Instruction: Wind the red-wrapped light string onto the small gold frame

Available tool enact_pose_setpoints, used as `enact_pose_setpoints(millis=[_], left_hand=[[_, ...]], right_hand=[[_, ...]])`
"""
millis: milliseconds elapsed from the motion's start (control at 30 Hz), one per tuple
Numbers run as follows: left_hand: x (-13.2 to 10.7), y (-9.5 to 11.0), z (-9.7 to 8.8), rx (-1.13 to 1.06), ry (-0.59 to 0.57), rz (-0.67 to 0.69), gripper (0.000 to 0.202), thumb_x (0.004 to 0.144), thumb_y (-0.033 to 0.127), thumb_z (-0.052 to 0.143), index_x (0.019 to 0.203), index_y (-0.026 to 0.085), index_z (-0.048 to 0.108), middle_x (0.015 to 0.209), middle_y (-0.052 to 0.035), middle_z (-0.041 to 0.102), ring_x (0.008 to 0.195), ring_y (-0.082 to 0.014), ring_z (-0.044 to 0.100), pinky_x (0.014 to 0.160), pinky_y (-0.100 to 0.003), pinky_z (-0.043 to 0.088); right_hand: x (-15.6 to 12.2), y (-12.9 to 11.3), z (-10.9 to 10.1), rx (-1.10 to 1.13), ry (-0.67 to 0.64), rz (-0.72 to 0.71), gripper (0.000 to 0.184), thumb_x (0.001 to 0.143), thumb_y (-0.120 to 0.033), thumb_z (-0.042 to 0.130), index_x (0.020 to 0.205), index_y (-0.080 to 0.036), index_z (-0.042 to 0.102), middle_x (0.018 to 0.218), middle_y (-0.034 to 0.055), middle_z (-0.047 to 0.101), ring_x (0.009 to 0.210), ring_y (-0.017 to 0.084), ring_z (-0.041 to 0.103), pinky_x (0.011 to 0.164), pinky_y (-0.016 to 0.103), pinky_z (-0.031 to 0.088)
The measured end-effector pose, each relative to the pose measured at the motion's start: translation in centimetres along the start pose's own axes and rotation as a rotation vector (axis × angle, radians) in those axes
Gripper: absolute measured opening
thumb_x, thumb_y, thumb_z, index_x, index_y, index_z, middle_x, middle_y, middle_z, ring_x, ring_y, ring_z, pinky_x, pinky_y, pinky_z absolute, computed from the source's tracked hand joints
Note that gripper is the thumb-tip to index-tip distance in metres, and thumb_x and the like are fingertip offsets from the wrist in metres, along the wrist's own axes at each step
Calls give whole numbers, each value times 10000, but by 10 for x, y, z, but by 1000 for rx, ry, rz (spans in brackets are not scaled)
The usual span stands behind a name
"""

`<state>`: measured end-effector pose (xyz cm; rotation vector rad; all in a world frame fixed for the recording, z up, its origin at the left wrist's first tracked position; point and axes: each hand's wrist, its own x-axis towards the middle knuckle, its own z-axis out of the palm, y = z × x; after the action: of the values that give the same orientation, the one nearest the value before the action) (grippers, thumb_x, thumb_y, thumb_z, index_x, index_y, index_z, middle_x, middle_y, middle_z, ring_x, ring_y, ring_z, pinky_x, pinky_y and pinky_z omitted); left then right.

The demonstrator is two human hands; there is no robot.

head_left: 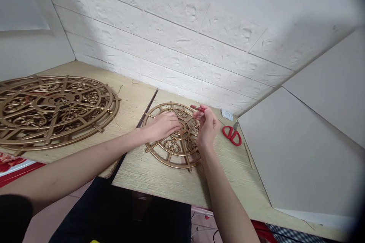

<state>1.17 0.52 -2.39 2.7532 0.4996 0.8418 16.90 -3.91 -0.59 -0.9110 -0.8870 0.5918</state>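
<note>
A round gold-coloured openwork frame [171,159] with scroll ornaments lies flat on the pale wooden tabletop in front of me. My left hand [167,124] rests over its left half, with the fingertips pressed together close to the centre ring. Whatever may be between those fingertips is too small to make out. Over the frame's right side, my right hand [208,123] is raised with its fingers curled around a small red-handled tool [197,108]. The tool points left, and its kind is not clear. The right hand and wrist hide part of the frame's right edge.
Red-handled scissors [232,135] lie to the right, near a thin stick [248,155] and a crumpled pale-blue scrap [227,114]. Several similar larger frames [59,136] are stacked on the left, with thin wire [94,107] across them. A white brick-patterned wall [171,45] rises behind.
</note>
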Motion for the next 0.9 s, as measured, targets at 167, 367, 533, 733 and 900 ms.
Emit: enact_pose_setpoints(millis=[167, 367, 533, 733, 900], left_hand=[[0, -4, 2, 45, 25, -10, 240, 878, 196, 434, 906, 184, 672, 928, -81, 614, 925, -202, 490, 816, -345, 392], [-1, -1, 6, 69, -49, 71, 239, 870, 163, 447, 939, 190, 674, 1086, -68, 627, 1043, -211, 460, 885, -377, 382], [-1, -2, 5, 42, -40, 53, 221, 850, 158, 481, 916, 185, 690, 1016, -82, 644, 994, -212, 472, 859, -377, 399], [-1, -3, 5, 33, -45, 48, 238, 853, 151, 470, 923, 182, 694, 958, -90, 631, 969, -213, 483, 821, -362, 419], [-1, -5, 9, -18, -35, 33, 263, 879, 160, 426, 947, 179, 679, 996, -73, 646, 983, -202, 485, 832, -347, 415]], right_hand=[[0, 0, 0, -19, -14, -28, 229, 825, -336, 512, 882, -160, 648, 847, 59, 693, 660, 119, 589, 621, 252, 434], [0, 0, -1, -29, -28, -24, 231, 827, -337, 516, 888, -164, 655, 857, 59, 693, 653, 115, 590, 626, 250, 434], [0, -2, -2, -41, -22, -4, 236, 827, -339, 513, 885, -161, 655, 811, 51, 689, 672, 123, 599, 625, 249, 434], [0, -2, -2, -35, -27, 7, 243, 825, -352, 517, 886, -158, 651, 812, 47, 686, 658, 116, 591, 624, 246, 430], [1, -1, -3, -46, -27, 0, 243, 826, -358, 517, 876, -165, 656, 773, 31, 672, 653, 119, 581, 619, 245, 431]])
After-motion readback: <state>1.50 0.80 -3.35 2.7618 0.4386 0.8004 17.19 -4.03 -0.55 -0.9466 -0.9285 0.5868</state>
